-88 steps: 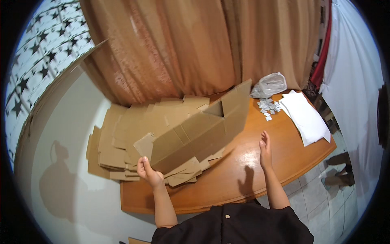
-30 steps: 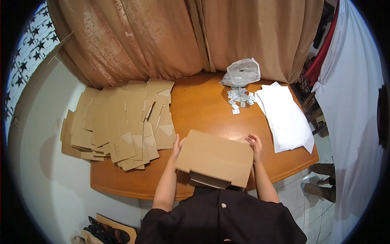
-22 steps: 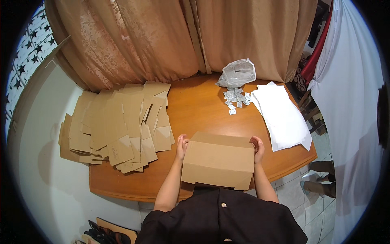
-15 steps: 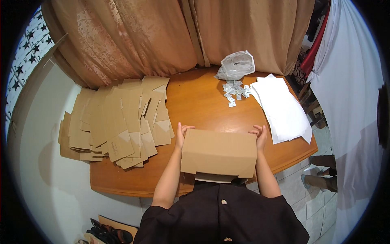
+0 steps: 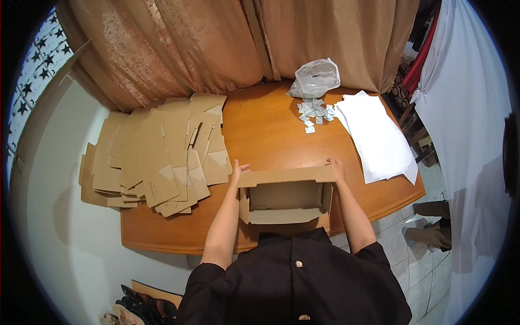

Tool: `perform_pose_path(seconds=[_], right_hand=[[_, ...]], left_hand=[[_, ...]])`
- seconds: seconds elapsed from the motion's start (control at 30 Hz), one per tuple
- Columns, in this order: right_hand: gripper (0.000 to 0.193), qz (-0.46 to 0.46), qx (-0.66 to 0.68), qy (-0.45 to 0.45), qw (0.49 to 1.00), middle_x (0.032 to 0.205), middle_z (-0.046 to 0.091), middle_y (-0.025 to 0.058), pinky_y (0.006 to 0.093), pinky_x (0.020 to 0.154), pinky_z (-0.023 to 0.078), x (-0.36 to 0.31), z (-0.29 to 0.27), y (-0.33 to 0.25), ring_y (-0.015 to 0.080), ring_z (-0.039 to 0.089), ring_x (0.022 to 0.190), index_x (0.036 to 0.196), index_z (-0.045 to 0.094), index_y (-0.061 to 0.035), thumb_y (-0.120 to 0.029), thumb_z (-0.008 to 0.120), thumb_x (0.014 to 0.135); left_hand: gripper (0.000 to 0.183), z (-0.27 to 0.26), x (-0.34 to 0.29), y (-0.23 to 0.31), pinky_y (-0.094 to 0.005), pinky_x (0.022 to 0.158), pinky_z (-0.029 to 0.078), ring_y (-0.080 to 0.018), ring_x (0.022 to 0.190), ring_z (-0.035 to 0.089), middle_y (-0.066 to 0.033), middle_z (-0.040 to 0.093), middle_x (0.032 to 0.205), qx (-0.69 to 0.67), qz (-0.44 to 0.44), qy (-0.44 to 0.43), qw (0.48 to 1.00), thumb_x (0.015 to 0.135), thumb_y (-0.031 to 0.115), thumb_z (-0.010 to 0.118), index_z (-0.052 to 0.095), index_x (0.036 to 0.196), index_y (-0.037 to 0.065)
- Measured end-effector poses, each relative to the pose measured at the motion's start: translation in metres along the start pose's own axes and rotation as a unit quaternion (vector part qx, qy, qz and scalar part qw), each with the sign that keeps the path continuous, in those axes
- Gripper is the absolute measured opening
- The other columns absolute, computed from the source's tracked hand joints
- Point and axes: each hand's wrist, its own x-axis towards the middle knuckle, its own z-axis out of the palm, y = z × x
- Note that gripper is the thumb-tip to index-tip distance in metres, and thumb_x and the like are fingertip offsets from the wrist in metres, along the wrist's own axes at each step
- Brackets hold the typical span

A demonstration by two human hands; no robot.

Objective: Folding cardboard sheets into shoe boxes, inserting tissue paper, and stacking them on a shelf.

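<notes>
Two bare forearms reached up from the lower edge of the head view, one on each side of an open cardboard box (image 5: pixel 285 196) that sat on the near edge of the wooden table (image 5: pixel 271 130), close against the person's dark shirt (image 5: pixel 295 281). The left hand (image 5: pixel 239 169) lay at the box's far left corner, wrist straight, fingers (image 5: pixel 243 167) stretched and lightly curled over the raised flap there, pressing it rather than clenching. The right hand (image 5: pixel 336 165) met the far right corner in the same way, its fingers wrapped over the flap's end and gripping the cardboard. Both elbows were bent and kept near the body, the forearms running almost parallel along the box's side walls. The box's mouth faced upward, showing its brown inside and a folded flap across the near side.

Left of the box, a wide pile of flat cardboard blanks (image 5: pixel 157 154) covered that end of the table. Beyond it, near the brown curtain (image 5: pixel 227 43), lay a crumpled clear plastic bag (image 5: pixel 315 78) with small pale packets (image 5: pixel 314 112) scattered just beside it, and a stack of white sheets (image 5: pixel 379 138) on the right.
</notes>
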Motion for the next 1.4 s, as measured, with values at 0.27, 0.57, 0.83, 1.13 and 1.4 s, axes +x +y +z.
perform_pose_path(seconds=[0.27,0.57,0.83,1.13,1.4], right_hand=[[0.042,0.027,0.193,-0.084,0.977,0.121,0.05,0.0082,0.0425,0.092,0.038,-0.072,-0.055,-0.094,0.0203,0.046,0.114,0.124,0.051,-0.0126,-0.036,0.048,0.089],[0.056,-0.367,-0.231,0.029,0.901,0.133,0.036,0.0143,0.0592,0.102,0.017,-0.156,-0.015,-0.146,0.0354,0.033,0.125,0.123,0.049,-0.0155,-0.025,0.067,0.071],[0.049,-0.296,-0.201,0.033,0.933,0.122,0.044,0.0175,0.0477,0.096,0.035,-0.133,-0.039,-0.122,0.0356,0.045,0.114,0.122,0.048,-0.0092,-0.002,0.055,0.074],[0.047,-0.26,-0.125,-0.022,0.957,0.117,0.047,0.0209,0.0402,0.084,0.045,-0.129,-0.057,-0.125,0.0369,0.054,0.102,0.115,0.052,-0.0056,0.011,0.048,0.072],[0.048,-0.305,-0.263,-0.119,0.908,0.118,0.049,0.0193,0.0415,0.078,0.047,-0.129,-0.066,-0.15,0.038,0.055,0.098,0.108,0.057,-0.0108,0.013,0.049,0.068]], left_hand=[[0.075,0.006,-0.101,0.058,-0.0505,0.106,0.017,-0.0275,0.131,0.03,-0.0134,0.037,0.138,0.022,0.084,-0.034,0.996,0.086,0.069,0.023,0.036,0.138,0.015],[0.09,0.041,-0.138,0.052,-0.0431,0.104,0.03,-0.0369,0.128,0.032,-0.0232,0.027,0.14,0.225,0.269,0.007,0.936,0.075,0.026,0.073,0.016,0.142,0.004],[0.055,0.022,-0.161,0.054,-0.0375,0.094,0.04,-0.0289,0.114,0.048,-0.0213,0.043,0.129,0.22,0.24,0.007,0.946,0.087,0.017,0.057,0.034,0.136,0.007],[0.027,0.01,-0.17,0.064,-0.0396,0.079,0.047,-0.031,0.091,0.059,-0.0123,0.061,0.098,0.464,0.329,0.148,0.809,0.087,0.009,0.051,0.058,0.113,0.009],[0.042,0.058,-0.185,0.076,-0.0406,0.087,0.043,-0.0282,0.107,0.052,-0.0108,0.055,0.116,0.556,0.438,0.141,0.692,0.07,0.008,0.071,0.061,0.11,0.014]])
